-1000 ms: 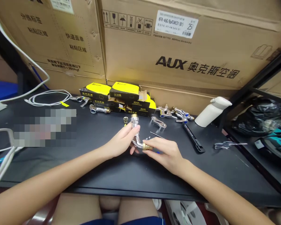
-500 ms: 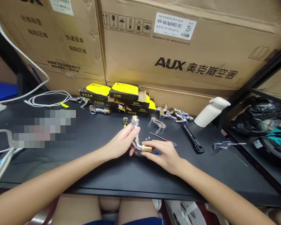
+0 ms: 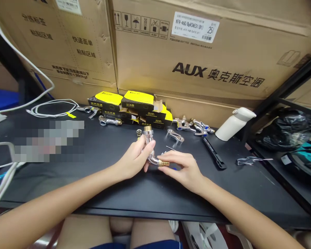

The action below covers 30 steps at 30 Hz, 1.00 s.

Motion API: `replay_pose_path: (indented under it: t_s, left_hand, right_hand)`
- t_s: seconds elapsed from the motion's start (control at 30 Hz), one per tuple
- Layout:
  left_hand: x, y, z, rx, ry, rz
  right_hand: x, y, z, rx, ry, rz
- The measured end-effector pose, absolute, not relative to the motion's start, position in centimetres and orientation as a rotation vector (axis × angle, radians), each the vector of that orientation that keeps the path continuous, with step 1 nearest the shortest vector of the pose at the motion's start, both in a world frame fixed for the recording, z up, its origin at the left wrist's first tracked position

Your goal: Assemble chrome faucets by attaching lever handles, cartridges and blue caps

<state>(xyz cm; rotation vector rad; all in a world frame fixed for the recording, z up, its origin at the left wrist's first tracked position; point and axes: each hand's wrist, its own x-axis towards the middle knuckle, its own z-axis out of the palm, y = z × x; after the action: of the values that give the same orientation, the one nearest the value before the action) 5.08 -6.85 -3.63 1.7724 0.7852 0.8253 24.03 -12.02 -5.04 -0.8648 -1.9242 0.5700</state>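
My left hand [image 3: 134, 157] is closed round the body of a chrome tap [image 3: 153, 159], whose brass threaded end points up and away. With thumb and fingers, my right hand [image 3: 185, 169] pinches the brass nozzle [image 3: 165, 163] at the tap's lower right end. Both hands hold the tap above the black table [image 3: 150, 197]. Behind it lies a small ring-shaped metal fitting [image 3: 139, 132]. A screwdriver [image 3: 171, 148] is mostly hidden behind my right hand, with small screws beside its tip.
Stacked yellow-black boxes [image 3: 137, 98] stand at the back before large cartons [image 3: 197, 90]. Chrome tap parts [image 3: 110, 121] lie around them. To the right are a metal wrench plate [image 3: 175, 135], a black tool [image 3: 214, 154] and a white bottle [image 3: 233, 125]. A white cable [image 3: 52, 108] is coiled at left.
The tap has tilted slightly, its threaded top shifting left. My right hand has moved a little, its fingers still on the nozzle, and now covers more of the screwdriver.
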Motion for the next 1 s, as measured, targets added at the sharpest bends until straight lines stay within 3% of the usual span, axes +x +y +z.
replay_pose_path:
  t_s: [0.2, 0.37, 0.57, 0.77, 1.0]
  left_hand:
    - [5.7, -5.9, -4.7, 1.554, 0.724, 0.736]
    - [5.8, -6.1, -4.6, 1.542, 0.708, 0.720]
    - [5.7, -6.7, -4.2, 1.658, 0.723, 0.734]
    - [5.7, -7.1, -4.4, 1.629, 0.699, 0.811]
    - [5.0, -7.9, -4.6, 2.007, 0.625, 0.963]
  right_hand:
    - [24.6, -11.8, -5.1, -0.709, -2.131, 0.339]
    - [24.5, -11.8, -5.4, -0.805, -2.143, 0.351]
    - [24.1, -12.5, -5.5, -1.095, -2.103, 0.629]
    - [24.1, -12.7, -4.6, -1.168, -2.290, 0.484]
    - [23.3, -12.8, -4.7, -1.147, -1.835, 1.335]
